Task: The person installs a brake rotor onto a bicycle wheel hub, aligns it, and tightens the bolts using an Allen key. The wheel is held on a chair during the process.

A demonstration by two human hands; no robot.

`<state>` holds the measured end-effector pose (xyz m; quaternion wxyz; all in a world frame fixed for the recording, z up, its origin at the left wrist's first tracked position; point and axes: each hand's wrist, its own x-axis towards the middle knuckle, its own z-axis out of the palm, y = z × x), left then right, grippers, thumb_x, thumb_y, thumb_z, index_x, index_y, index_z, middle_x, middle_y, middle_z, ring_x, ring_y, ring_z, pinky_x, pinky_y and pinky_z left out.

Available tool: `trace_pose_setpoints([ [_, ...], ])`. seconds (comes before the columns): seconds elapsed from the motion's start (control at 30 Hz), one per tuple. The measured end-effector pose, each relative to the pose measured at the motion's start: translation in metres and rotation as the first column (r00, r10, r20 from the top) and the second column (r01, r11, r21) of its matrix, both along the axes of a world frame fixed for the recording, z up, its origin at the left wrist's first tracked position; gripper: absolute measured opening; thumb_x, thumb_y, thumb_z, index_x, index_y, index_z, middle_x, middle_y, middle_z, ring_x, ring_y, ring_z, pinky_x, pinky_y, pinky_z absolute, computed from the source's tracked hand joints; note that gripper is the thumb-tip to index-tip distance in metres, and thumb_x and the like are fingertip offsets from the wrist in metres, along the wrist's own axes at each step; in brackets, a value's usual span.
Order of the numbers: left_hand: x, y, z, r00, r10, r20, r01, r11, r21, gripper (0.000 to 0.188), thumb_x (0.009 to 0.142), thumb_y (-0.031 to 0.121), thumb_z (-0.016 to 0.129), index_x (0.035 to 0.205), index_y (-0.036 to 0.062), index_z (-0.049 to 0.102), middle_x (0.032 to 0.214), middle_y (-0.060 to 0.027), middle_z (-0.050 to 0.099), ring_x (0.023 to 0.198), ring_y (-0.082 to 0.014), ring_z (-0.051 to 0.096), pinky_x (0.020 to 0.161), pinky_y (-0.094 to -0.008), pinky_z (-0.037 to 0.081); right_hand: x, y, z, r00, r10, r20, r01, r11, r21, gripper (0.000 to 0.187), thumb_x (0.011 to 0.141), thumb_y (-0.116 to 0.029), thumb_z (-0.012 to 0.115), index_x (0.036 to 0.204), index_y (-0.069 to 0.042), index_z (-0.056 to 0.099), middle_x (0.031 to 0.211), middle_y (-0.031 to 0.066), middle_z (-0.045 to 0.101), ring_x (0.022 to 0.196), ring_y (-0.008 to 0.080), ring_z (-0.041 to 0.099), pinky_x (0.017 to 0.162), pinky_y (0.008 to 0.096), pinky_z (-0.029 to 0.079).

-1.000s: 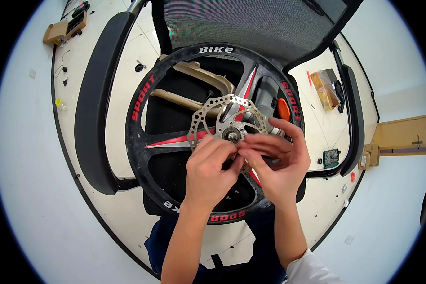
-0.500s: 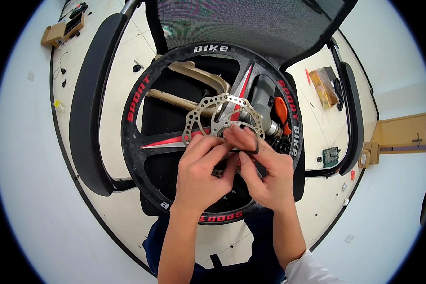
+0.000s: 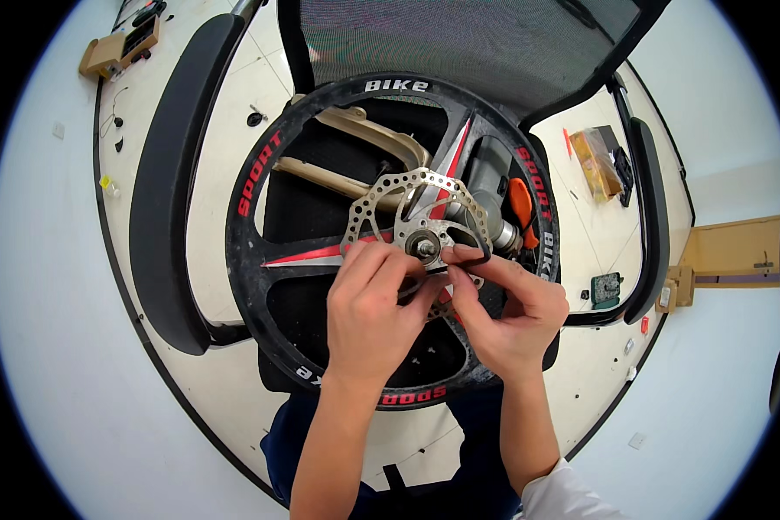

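Note:
A black bicycle wheel with broad red-and-silver-trimmed spokes lies flat in front of me. A silver disc brake rotor full of holes sits over its hub, where the threaded axle shows. My right hand pinches a black bent rod that looks like a hex key, just right of the axle. My left hand is closed, thumb and fingers together at the rotor's lower left; what is between them, if anything, is hidden. Both hands cover the rotor's lower part.
Beneath the wheel is a black office chair with a mesh back and armrests. A beige fork-like frame part, a grey cylindrical tool and an orange-handled item lie under the wheel. Boxes and bags stand on the floor.
My right hand has moved right, away from the hub's middle, with the hex key. The axle, covered before, now shows. My left hand stays close by the rotor.

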<state>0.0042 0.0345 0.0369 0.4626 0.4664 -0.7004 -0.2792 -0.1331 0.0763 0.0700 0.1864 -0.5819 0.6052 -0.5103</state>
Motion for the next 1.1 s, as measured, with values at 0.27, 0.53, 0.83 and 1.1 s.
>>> trace_pose_setpoints([
  [0.27,0.003,0.002,0.005,0.991,-0.013,0.133,0.014,1.0,-0.006,0.02,0.066,0.003,0.084,0.083,0.0037,0.073,0.081,-0.0056,0.06,0.079,-0.0236,0.059,0.068,-0.0339,0.05,-0.003,-0.001,0.018,0.935,0.019,0.353,-0.047,0.996,0.072,0.019,0.085,0.015,0.054,0.102,0.011,0.06,0.101,0.0246,0.073,0.097,0.0273,0.073,0.089,0.0359,0.059],
  [0.53,-0.004,0.004,-0.001,0.985,-0.003,0.174,0.008,1.0,-0.026,0.016,0.073,0.004,0.081,0.08,0.0022,0.066,0.079,-0.0059,0.058,0.077,-0.0235,0.057,0.066,-0.0351,0.048,-0.024,-0.001,0.021,0.894,-0.051,0.445,0.024,0.998,0.065,0.019,0.085,0.014,0.058,0.102,0.011,0.063,0.099,0.02,0.074,0.091,0.0196,0.073,0.082,0.0292,0.059],
  [0.83,-0.006,0.006,0.009,0.971,-0.02,0.239,0.021,1.0,-0.002,0.02,0.074,0.007,0.08,0.08,0.0041,0.061,0.077,-0.0055,0.056,0.075,-0.0232,0.055,0.067,-0.0357,0.046,-0.027,0.001,0.02,0.885,-0.028,0.466,-0.021,0.995,0.099,0.019,0.083,0.013,0.058,0.101,0.01,0.065,0.096,0.0174,0.075,0.088,0.0169,0.073,0.08,0.028,0.059],
  [1.1,0.001,0.002,0.004,0.981,-0.051,0.189,0.057,0.998,-0.021,0.019,0.07,0.0,0.079,0.082,0.0047,0.064,0.076,-0.004,0.057,0.066,-0.0197,0.054,0.061,-0.0319,0.045,-0.029,0.001,0.019,0.887,-0.02,0.462,-0.032,0.994,0.104,0.019,0.083,0.012,0.059,0.1,0.009,0.066,0.094,0.0149,0.075,0.086,0.0161,0.073,0.08,0.0287,0.059],
])
